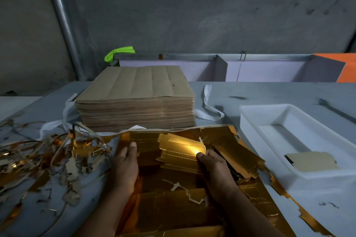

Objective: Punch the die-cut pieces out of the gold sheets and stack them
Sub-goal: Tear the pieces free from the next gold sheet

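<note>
Shining in the light, a gold piece with dotted lines sits tilted on top of the gold sheets, in the middle of the grey worktop. The right hand pinches its right end, with the thumb on top, so this grip is clamped on the piece. The left hand holds the gold sheets at their left edge. Its thumb lies flat on top and its fingers bend down over the edge, so that grip is clamped too.

The sheets spread out under both hands and reach the near edge of the view. More torn gold bits lie just to the right of them. On the left is a messy pile of thin gold and brown scraps.

Behind the sheets stands a tall brown stack of card, with a white strap lying beside it. On the right is a white tray with one flat card inside it. Far back, something bright green sits by the grey wall.
</note>
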A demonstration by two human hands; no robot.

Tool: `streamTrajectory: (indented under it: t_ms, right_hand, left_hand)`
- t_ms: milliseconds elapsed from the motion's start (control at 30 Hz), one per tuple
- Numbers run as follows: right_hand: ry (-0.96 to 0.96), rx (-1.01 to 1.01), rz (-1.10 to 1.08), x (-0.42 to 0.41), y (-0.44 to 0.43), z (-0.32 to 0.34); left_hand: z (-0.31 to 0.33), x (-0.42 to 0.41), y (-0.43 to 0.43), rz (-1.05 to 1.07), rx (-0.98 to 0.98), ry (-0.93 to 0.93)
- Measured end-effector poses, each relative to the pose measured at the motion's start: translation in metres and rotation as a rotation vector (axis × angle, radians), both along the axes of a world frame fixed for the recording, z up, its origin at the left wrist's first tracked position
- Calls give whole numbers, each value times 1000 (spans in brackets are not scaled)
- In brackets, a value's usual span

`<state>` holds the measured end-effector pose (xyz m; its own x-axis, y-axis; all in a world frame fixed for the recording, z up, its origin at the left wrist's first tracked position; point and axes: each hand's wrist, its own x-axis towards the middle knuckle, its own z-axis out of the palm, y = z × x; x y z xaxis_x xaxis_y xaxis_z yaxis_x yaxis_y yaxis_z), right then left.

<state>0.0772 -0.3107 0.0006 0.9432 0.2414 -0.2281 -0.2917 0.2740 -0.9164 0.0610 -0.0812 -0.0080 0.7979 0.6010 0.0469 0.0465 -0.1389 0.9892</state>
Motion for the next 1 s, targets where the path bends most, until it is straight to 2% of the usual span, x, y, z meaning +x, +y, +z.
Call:
streamTrajectory:
  t_ms: [167, 267, 433, 600, 833, 1000]
  right_hand:
    - [-14, 15, 11, 0, 3, 3]
    - [-16, 14, 96, -1, 4, 7]
    - [-25, -107, 219, 3, 18, 18]
    - [-23, -86, 160, 11, 32, 22]
    - [-22, -158, -4, 22, 38, 17]
    - [26, -155, 41, 15, 27, 10]
  left_hand:
    - [0, -4, -1, -35, -29, -22]
    - [-1, -4, 1, -59, -61, -20]
    - [-6, -2, 1, -65, -43, 27]
    - [-3, -4, 3, -92, -39, 51]
    - [-3, -5, 2, -187, 14, 56]
    - [4, -2, 1, -190, -107, 146]
